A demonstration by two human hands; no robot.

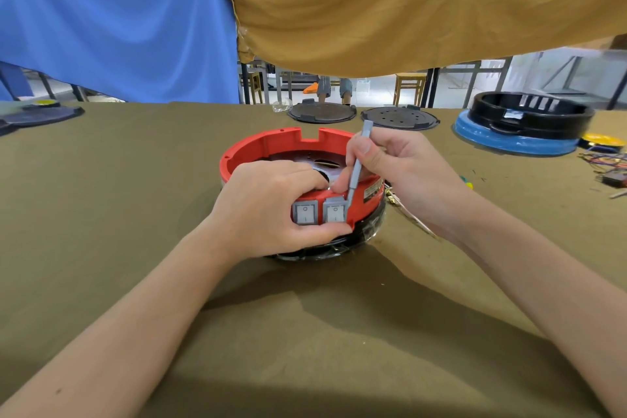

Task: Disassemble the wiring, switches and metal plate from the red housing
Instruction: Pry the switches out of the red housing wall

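The red housing [271,146] sits in the middle of the surface [101,214], on a black base wrapped in clear film [339,248]. My left hand [271,203] grips its near wall: the fingers curl over the rim into the inside, and the thumb presses along the lower edge under the two grey switches [320,212], which sit side by side in the wall facing me. My right hand [400,166] pinches a thin grey screwdriver [356,169] between thumb and fingers, held nearly upright. Its tip is down at the right edge of the right switch, where the switch meets the red wall. Inside the housing I see a dark metal plate [305,156] with round openings.

Along the far edge of the surface lie two dark round lids [321,112], side by side. Toward the far right corner a black ring-shaped housing [529,115] stands on a blue base [515,142]. Near the right edge lies a tangle of coloured wires [607,159]. At the far left edge is another dark lid [37,116]. Blue and tan cloths hang beyond the surface.
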